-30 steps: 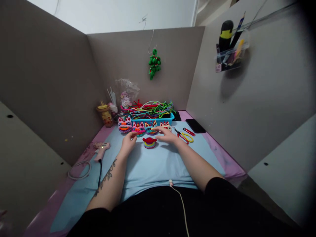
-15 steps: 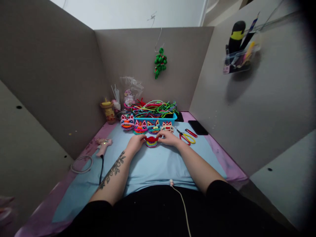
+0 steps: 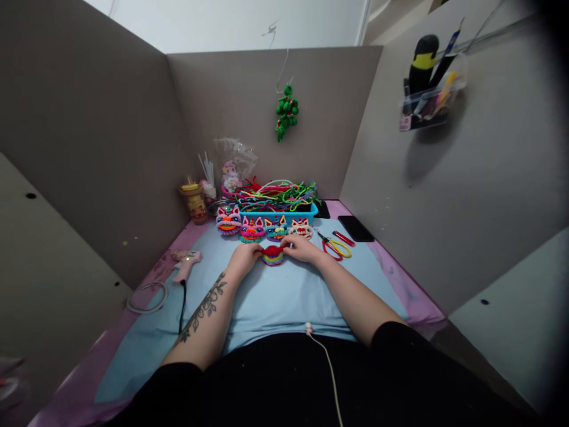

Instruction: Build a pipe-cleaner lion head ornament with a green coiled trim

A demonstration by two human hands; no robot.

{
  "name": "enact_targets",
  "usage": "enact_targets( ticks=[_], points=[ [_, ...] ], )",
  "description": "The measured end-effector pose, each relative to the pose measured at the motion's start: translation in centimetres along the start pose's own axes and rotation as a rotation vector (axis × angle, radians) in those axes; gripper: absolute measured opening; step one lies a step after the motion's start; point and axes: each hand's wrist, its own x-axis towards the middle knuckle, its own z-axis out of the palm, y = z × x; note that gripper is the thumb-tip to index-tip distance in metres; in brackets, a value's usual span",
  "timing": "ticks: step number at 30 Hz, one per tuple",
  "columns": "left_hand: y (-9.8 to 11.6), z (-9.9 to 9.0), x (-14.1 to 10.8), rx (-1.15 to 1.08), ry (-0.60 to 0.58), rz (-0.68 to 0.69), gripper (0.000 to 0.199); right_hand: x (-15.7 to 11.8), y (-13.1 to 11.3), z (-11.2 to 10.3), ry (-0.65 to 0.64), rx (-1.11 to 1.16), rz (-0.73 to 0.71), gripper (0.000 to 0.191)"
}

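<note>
A small piece of fuzzy craft work (image 3: 272,256), red on top with yellow, blue and purple bands below, lies on the light blue cloth (image 3: 284,296). My left hand (image 3: 246,258) pinches its red part at the left side. On the opposite side my right hand (image 3: 301,248) grips the red part between thumb and fingers. Just behind stand several colourful lion-head figures, among them a purple one (image 3: 229,222), a pink one (image 3: 252,230), a blue one (image 3: 276,228) and a cream one (image 3: 301,229).
A blue basket (image 3: 284,217) of coloured fuzzy stems stands at the back. Yellow-and-red-handled pliers (image 3: 336,248), a red cutter (image 3: 344,238) and a black phone (image 3: 355,228) lie right. Left are a pink glue gun (image 3: 185,265), its cord and a lidded cup (image 3: 195,203). Panels enclose three sides.
Both hands keep their hold on the craft piece, with hardly any movement. The whole view has shifted very slightly.
</note>
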Motion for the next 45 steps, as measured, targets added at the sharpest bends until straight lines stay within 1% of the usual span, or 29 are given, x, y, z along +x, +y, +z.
enact_targets(
  ticks=[4,9,18,23,25,28,32,34,36,38,40,45],
  points=[
    [-0.4,0.2,0.1,-0.018,0.014,0.009,0.025,0.0,-0.1,0.0,0.000,0.005,0.001,0.013],
    [-0.5,0.1,0.1,-0.055,0.029,-0.032,0.030,-0.1,0.2,-0.2,-0.020,0.035,0.005,0.018],
    [0.3,-0.4,-0.1,-0.032,0.002,-0.006,0.025,-0.1,0.7,0.1,-0.019,-0.044,-0.029,0.016],
    [0.3,-0.1,-0.2,-0.044,0.003,-0.007,0.023,-0.1,0.8,0.3,-0.015,-0.060,-0.031,0.016],
    [0.1,0.1,-0.2,-0.105,0.002,-0.007,0.030,0.0,0.7,0.3,-0.020,-0.060,-0.020,0.017],
    [-0.1,0.3,-0.3,-0.243,-0.016,0.004,0.045,0.0,0.7,0.3,-0.020,-0.059,-0.010,0.018],
    [0.5,0.5,-0.7,-0.452,-0.067,0.069,0.065,0.0,0.6,0.5,-0.009,-0.062,-0.014,0.018],
    [1.2,0.7,-0.9,-0.448,-0.059,0.076,0.079,0.0,0.6,0.7,-0.001,-0.068,-0.017,0.017],
    [1.6,1.0,-0.9,-0.378,-0.028,0.062,0.089,0.1,0.5,0.8,0.003,-0.075,-0.016,0.016],
    [1.9,1.3,-0.9,-0.312,-0.010,0.056,0.089,0.1,0.4,0.9,0.004,-0.079,-0.013,0.016],
    [1.9,1.4,-0.8,-0.280,-0.010,0.060,0.085,0.1,0.3,1.0,0.008,-0.078,-0.018,0.016],
    [1.8,1.4,-0.7,-0.273,-0.010,0.092,0.075,0.3,0.3,1.1,0.028,-0.081,-0.017,0.015]
  ],
)
